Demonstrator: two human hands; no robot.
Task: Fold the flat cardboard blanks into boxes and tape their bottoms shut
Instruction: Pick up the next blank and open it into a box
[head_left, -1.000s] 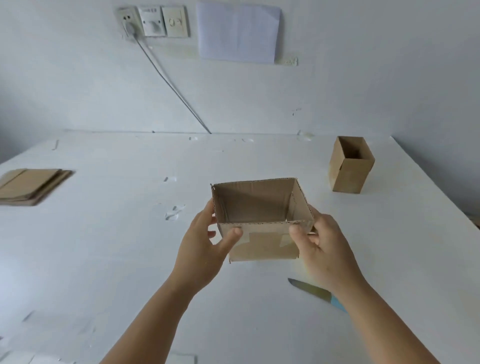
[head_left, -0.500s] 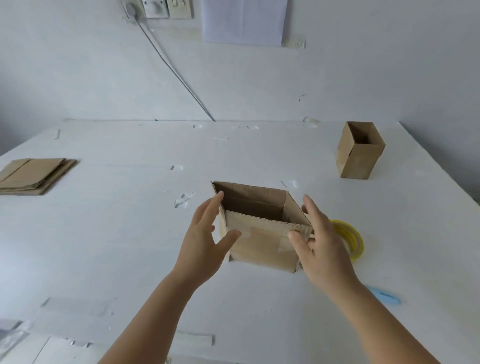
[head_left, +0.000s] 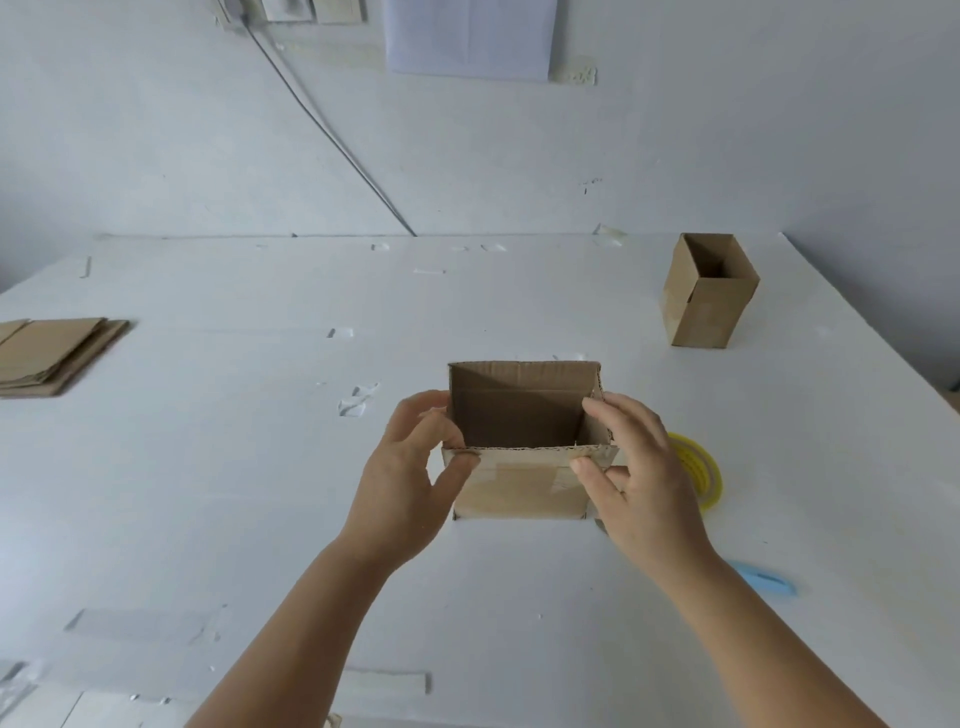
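A brown cardboard box (head_left: 519, 488) stands upright at the middle of the white table (head_left: 234, 467), its open top facing me and clear tape on its near wall. My left hand (head_left: 410, 478) holds its left side, thumb on the near wall and fingers round the left wall. On the box's right side is my right hand (head_left: 634, 467), thumb on the near wall and fingers over the right rim. A stack of flat cardboard blanks (head_left: 49, 353) lies at the far left. A second folded box (head_left: 706, 296) stands open-topped at the far right.
A yellow tape roll (head_left: 698, 467) lies just right of the box, partly behind my right hand. A light blue cutter (head_left: 766, 579) lies near my right forearm. Scraps of clear tape are scattered on the table. A cable runs down the wall behind.
The box has turned from tilted toward me to upright and squared on the table. Both hands stayed on its sides; the tape roll and cutter came into view.
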